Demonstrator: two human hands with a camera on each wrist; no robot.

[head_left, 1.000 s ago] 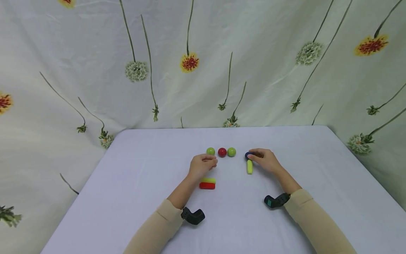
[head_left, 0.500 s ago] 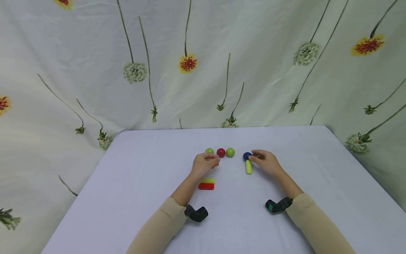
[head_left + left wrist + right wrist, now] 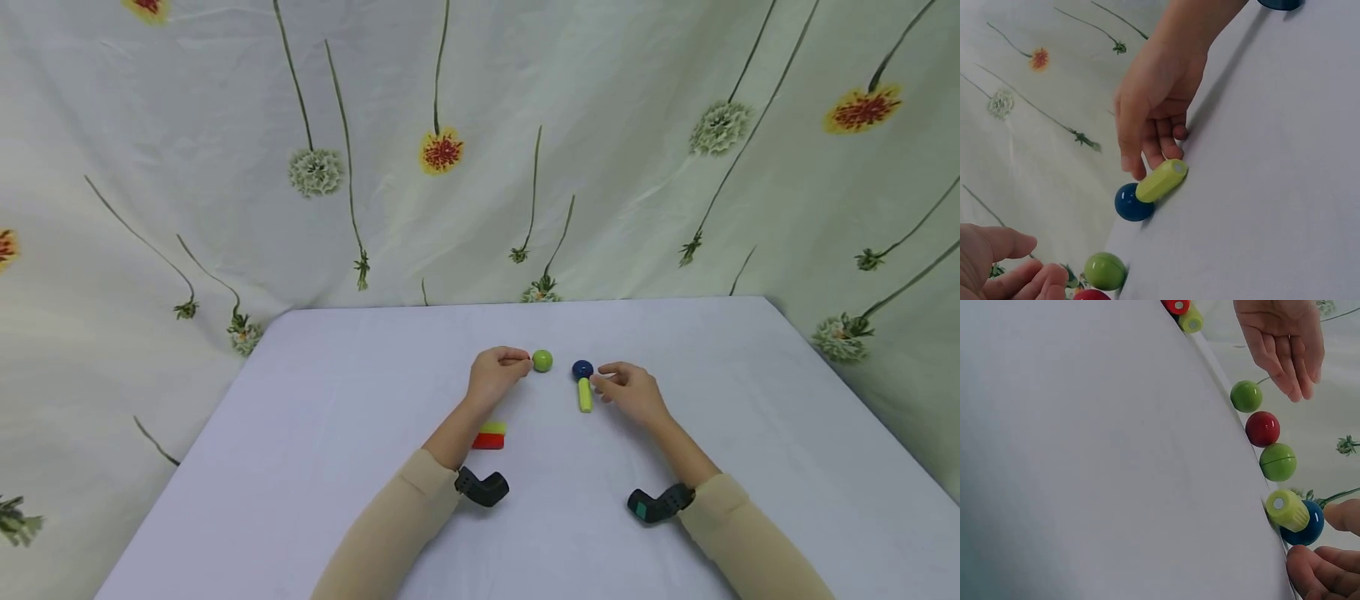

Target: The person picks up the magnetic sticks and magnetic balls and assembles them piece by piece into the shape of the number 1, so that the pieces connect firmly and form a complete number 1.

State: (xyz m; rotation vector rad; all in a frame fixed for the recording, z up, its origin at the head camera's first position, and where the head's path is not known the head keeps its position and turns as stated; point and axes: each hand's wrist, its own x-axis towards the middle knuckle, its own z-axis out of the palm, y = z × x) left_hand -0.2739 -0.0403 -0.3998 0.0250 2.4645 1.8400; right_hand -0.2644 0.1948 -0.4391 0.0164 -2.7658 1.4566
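A blue ball (image 3: 582, 370) sits at the far end of a yellow-green stick (image 3: 585, 396) on the table. Just right of them is my right hand (image 3: 632, 393), fingers relaxed, thumb and fingertips near the ball with nothing held. My left hand (image 3: 498, 375) hovers by the row of balls, its fingers (image 3: 1288, 365) extended and holding nothing. In the head view it hides one green ball and nearly all of the red ball; the right wrist view shows the green ball (image 3: 1246, 396), the red ball (image 3: 1262, 429) and a second green ball (image 3: 1278, 462) lined up.
A red stick (image 3: 489, 442) and another yellow-green stick (image 3: 492, 427) lie side by side near my left forearm, which partly covers them. A flowered cloth (image 3: 600, 167) hangs behind the white table (image 3: 360, 358). Each wrist wears a black camera (image 3: 483, 487).
My right hand has come off the blue ball and moved slightly right. The left hand has moved forward and right, now covering balls that showed before.
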